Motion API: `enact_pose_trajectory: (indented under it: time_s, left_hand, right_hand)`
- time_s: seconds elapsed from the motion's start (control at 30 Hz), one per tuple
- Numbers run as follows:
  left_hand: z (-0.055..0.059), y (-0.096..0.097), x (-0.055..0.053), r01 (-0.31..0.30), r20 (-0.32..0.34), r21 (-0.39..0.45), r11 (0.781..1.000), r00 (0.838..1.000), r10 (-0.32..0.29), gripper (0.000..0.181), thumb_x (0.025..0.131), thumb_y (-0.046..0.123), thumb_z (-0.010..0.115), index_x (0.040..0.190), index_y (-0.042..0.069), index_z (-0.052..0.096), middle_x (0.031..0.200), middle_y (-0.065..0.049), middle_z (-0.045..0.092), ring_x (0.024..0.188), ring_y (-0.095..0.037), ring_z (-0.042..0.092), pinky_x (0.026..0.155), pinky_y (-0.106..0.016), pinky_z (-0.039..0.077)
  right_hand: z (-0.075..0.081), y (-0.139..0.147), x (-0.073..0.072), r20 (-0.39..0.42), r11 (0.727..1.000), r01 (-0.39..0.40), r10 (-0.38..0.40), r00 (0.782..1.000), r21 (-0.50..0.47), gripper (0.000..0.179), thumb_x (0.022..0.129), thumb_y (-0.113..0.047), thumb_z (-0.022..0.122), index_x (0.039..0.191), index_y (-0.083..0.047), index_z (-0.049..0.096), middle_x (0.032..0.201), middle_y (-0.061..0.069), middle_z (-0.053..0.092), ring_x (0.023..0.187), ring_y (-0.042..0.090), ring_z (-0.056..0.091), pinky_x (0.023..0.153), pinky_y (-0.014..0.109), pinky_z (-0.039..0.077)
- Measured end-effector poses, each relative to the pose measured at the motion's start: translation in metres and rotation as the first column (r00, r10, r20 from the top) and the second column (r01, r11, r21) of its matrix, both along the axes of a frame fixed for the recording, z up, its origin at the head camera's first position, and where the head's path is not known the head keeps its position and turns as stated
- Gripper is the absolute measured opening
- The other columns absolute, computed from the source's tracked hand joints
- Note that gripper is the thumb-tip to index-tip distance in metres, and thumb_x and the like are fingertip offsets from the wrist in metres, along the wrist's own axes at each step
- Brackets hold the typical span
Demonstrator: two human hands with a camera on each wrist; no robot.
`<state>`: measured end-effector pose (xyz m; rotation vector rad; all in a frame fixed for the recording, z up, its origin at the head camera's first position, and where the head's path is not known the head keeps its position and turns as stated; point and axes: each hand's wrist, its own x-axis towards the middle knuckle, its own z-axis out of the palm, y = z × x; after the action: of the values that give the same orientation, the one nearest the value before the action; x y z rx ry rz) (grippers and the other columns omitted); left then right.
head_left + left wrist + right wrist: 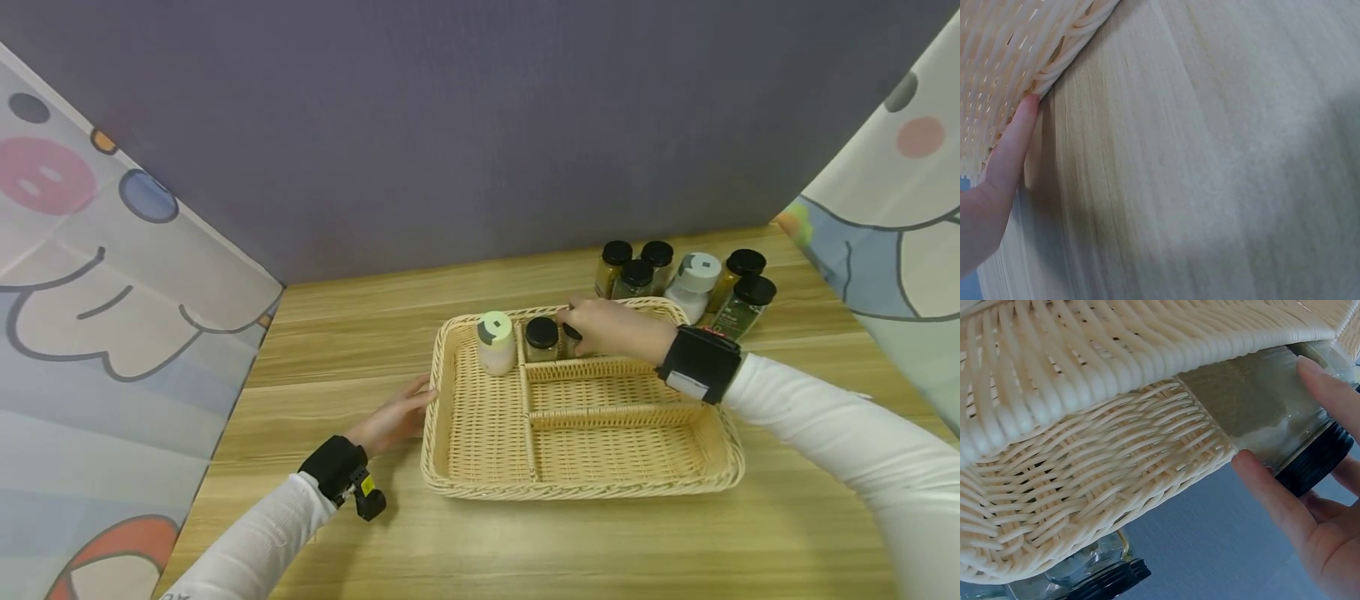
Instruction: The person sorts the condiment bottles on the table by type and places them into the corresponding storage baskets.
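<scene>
A wicker basket (585,490) with dividers sits on the wooden table. My right hand (607,327) reaches into its back compartment and grips a glass spice jar (1254,403) with a black lid, thumb and fingers around the upper part. Beside it in the same compartment stands another black-lidded jar (542,337). A white-capped jar (496,343) stands in the left compartment, near its back. At the basket's left side my left hand (397,414) rests with extended fingers touching the outer wall. In the left wrist view one finger (1013,144) lies along the weave under the rim.
Behind the basket at the right, several more jars stand on the table, among them a black-lidded jar (617,265), a white-capped jar (693,283) and a green-filled jar (742,307). A grey wall (480,133) rises behind the table, with cartoon-printed curtains (112,350) at both sides.
</scene>
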<state>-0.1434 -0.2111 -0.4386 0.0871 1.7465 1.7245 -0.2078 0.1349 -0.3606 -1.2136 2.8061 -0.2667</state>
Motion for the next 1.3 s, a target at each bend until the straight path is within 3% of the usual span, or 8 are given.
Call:
enact_pose_trajectory:
  time_s: [0.33, 0.63, 1.0, 1.3]
  left_hand:
    - [-0.0017, -0.0008, -0.0001, 0.007, -0.003, -0.003, 1.0, 1.0, -0.007, 0.046, 0.096, 0.025, 0.035, 0.136, 0.017, 0.016, 0.137, -0.023, 0.03, 0.121, -0.033, 0.033, 0.095, -0.058, 0.033]
    - [-0.002, -0.0007, -0.0014, 0.004, -0.007, -0.008, 1.0, 1.0, -0.004, 0.047, 0.095, 0.026, 0.036, 0.136, 0.017, 0.016, 0.137, -0.023, 0.03, 0.12, -0.033, 0.033, 0.095, -0.059, 0.032]
    - [-0.0019, -0.0016, -0.0014, 0.019, -0.008, -0.024, 1.0, 1.0, -0.019, 0.047, 0.096, 0.027, 0.035, 0.137, 0.017, 0.015, 0.139, -0.022, 0.027, 0.123, -0.033, 0.029, 0.095, -0.06, 0.031]
    - [-0.0013, -0.0018, -0.0007, 0.022, -0.009, -0.019, 1.0, 1.0, -0.022, 0.047, 0.096, 0.027, 0.035, 0.137, 0.017, 0.015, 0.139, -0.022, 0.027, 0.124, -0.033, 0.028, 0.095, -0.06, 0.03]
  right_hand:
    - [-0.0021, -0.0001, 0.0031, -0.006, 1.0, 0.013, -0.013, 1.0, -0.015, 0.055, 0.062, -0.012, 0.076, 0.111, 0.0, 0.054, 0.112, 0.033, 0.049, 0.077, 0.028, 0.06, 0.065, 0.033, 0.055]
    - [-0.0007, -0.0032, 0.0057, 0.0, 0.999, 0.04, -0.04, 0.999, -0.014, 0.056, 0.063, -0.012, 0.077, 0.112, 0.0, 0.054, 0.103, 0.026, 0.052, 0.072, 0.027, 0.058, 0.06, 0.034, 0.054]
    - [-0.0008, -0.0027, 0.0055, 0.026, 0.999, 0.042, -0.042, 0.999, -0.02, 0.054, 0.065, -0.012, 0.075, 0.113, 0.001, 0.052, 0.112, 0.032, 0.05, 0.082, 0.033, 0.058, 0.069, 0.039, 0.054]
    - [-0.0026, -0.0015, 0.0047, -0.014, 0.999, 0.031, -0.031, 0.999, -0.032, 0.053, 0.065, -0.013, 0.076, 0.11, 0.003, 0.052, 0.104, 0.027, 0.053, 0.079, 0.032, 0.058, 0.067, 0.038, 0.054]
